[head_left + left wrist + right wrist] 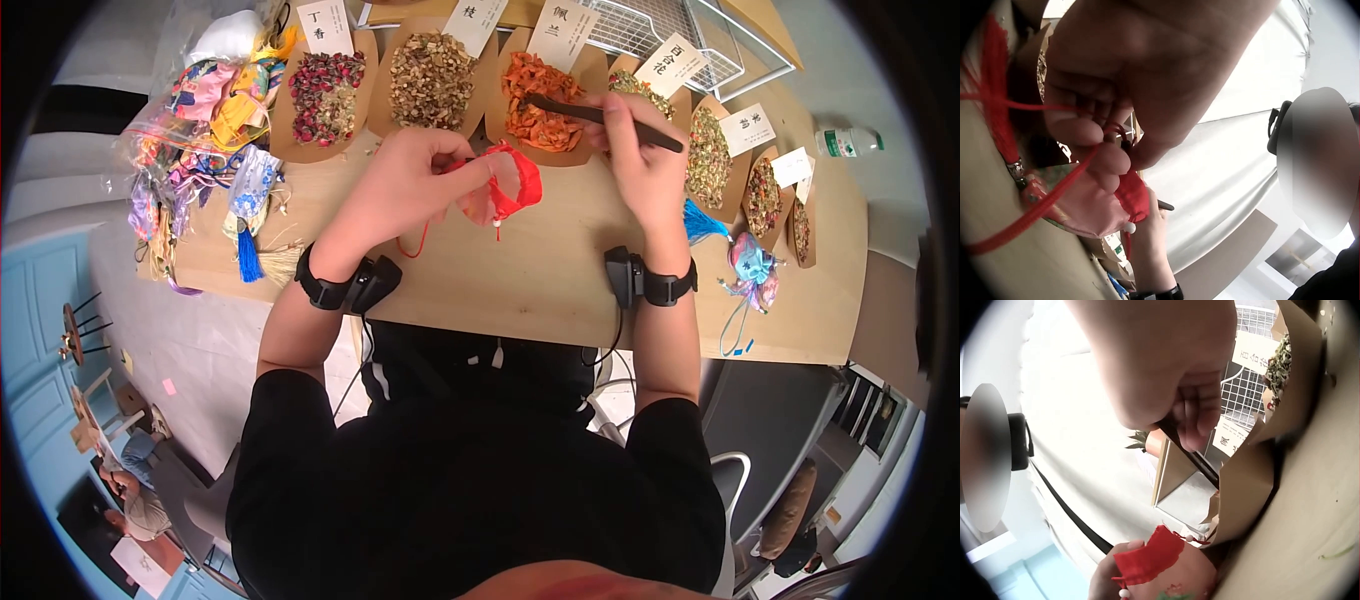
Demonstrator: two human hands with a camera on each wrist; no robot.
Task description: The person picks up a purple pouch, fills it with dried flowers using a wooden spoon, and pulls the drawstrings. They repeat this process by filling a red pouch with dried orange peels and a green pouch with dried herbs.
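Table (560, 290): a light wooden top; the person sits at its near edge, both forearms resting over it.
Heap of pouches (215, 110): a mixed pile of coloured fabric sachets and tassels in and around a clear plastic bag, at the far left of the table.
Paper trays: a row of brown kraft trays along the far edge, each with a white label card; one holds dried rosebuds (326, 95), the next pale brown chopped herbs (432, 78), the next orange dried pieces (540, 100), and smaller trays of mixed dried flowers (708, 150) curve away to the right.
Wire rack (690, 35): white, behind the trays at the far right.
Bottle (848, 142): clear plastic with a green label, lying on the right of the table.
Left hand (410, 185): fingers curled, thumb and fingertips pinching the red rim of the pouch and its cord, holding the mouth apart.
Right hand (645, 160): fingers closed round the handle of the scoop, over the orange tray's near side.
Red pouch (505, 180): a small drawstring sachet with a red mouth and pinkish body, held just above the table centre, between the hands and in front of the orange tray; a white bead hangs on its cord.
Scoop (600, 120): a thin dark tool, its tip over the orange pieces.
Blue sachet (752, 265): lies on the table right of the right wrist, with a blue tassel (703, 225) beside it.
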